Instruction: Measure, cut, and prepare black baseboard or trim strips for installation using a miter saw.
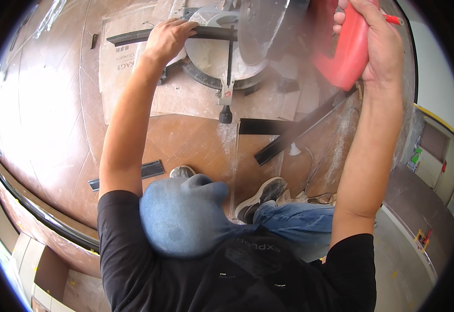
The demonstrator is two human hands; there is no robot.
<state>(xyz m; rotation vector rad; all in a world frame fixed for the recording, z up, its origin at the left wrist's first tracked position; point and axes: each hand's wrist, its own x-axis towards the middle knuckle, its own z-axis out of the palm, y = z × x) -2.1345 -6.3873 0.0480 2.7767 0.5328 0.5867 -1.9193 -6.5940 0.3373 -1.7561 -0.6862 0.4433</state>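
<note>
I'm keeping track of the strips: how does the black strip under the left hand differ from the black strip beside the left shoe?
The saw strip lies across the miter saw with the left hand on it; the floor strip lies untouched.
The saw strip runs nearly level across the picture; the floor strip slants, rising to the right.
The left forearm partly hides the floor strip, not the saw strip.
Both are black and narrow.

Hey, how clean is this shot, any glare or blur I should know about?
Head view: strong glare whitens the floor at left; head view: haze softens the left side of the red saw handle, while the left hand looks sharper; head view: fisheye distortion curves straight edges, and the corners go black.
</note>
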